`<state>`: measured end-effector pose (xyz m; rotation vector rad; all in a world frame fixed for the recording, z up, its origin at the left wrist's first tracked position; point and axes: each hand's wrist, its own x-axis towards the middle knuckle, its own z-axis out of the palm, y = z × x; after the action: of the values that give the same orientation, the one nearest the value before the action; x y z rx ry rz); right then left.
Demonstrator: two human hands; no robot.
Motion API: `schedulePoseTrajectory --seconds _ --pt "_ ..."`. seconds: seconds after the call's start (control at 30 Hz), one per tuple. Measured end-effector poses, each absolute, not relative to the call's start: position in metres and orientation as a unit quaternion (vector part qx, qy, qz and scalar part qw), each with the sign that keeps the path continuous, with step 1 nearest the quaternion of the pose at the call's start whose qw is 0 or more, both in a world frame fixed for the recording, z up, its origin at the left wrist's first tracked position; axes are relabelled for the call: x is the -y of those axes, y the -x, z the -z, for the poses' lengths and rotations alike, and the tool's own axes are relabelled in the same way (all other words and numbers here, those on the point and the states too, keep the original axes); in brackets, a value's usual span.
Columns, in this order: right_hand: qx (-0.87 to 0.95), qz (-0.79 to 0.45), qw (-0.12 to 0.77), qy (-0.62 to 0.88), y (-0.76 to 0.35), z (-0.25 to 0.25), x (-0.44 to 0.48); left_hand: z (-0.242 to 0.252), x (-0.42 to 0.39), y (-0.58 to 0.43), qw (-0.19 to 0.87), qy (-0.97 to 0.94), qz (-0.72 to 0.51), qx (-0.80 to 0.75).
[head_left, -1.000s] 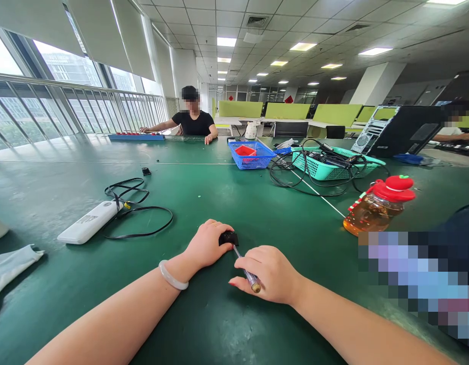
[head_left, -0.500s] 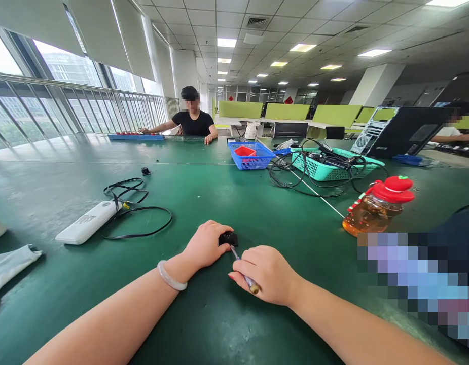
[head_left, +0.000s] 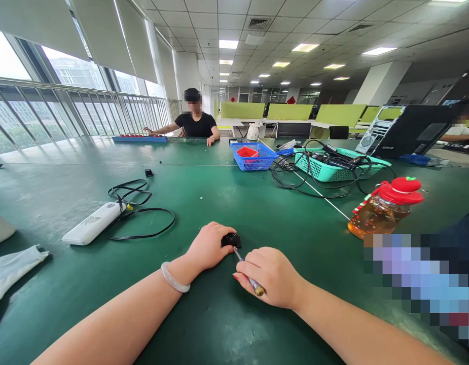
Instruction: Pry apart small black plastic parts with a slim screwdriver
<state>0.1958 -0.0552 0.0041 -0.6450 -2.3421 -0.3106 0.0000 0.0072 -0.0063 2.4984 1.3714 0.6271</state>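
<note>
On the green table, my left hand is closed around the left side of a small black block-like part, fingers behind it and thumb in front. What the part is I cannot make out. My right hand grips a screwdriver-like tool with a clear handle and a brass-coloured end. Its thin metal shaft slants up and left, with the tip at the near edge of the black part. Whether the tip sits inside the part is too small to tell. A pale bangle is on my left wrist.
To the left lies a white power bank with a looped black cable. Beyond are a blue basket and a green basket of cables. A red-lidded bottle stands right. A person sits opposite.
The whole view has shifted slightly, so everything appears a little further right. Both hands keep their hold on the black part and the tool, with no clear movement between them.
</note>
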Motion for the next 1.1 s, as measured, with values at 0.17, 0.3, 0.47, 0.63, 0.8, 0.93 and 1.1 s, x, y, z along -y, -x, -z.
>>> schedulePoseTrajectory --seconds 0.17,0.3,0.47,0.63,0.8,0.93,1.1 --pt "0.902 0.122 0.333 0.248 -0.1962 -0.0035 0.0556 0.006 -0.0065 -0.0007 0.116 -0.849 -0.216 -0.468" --pt "0.902 0.125 0.33 0.25 -0.1953 -0.0035 0.0562 0.0058 -0.0064 -0.0012 0.116 -0.85 -0.215 -0.467" --pt "0.899 0.135 0.333 0.249 -0.1953 -0.0051 0.0566 0.0056 -0.007 -0.0009 0.118 -0.851 -0.212 -0.467" --pt "0.898 0.137 0.332 0.253 -0.1959 -0.0056 0.0558 0.0054 -0.0069 -0.0008 0.115 -0.853 -0.209 -0.465" --pt "0.908 0.135 0.3 0.258 -0.1947 -0.0008 0.0553 0.0057 -0.0069 -0.0013 0.119 -0.853 -0.213 -0.462" --pt "0.933 0.126 0.237 0.241 -0.1945 0.0036 0.0544 0.0048 -0.0066 -0.0015 0.123 -0.851 -0.212 -0.465" --pt "0.926 0.118 0.243 0.264 -0.195 0.0013 0.0535 0.0042 -0.0064 -0.0012 0.125 -0.849 -0.213 -0.466"
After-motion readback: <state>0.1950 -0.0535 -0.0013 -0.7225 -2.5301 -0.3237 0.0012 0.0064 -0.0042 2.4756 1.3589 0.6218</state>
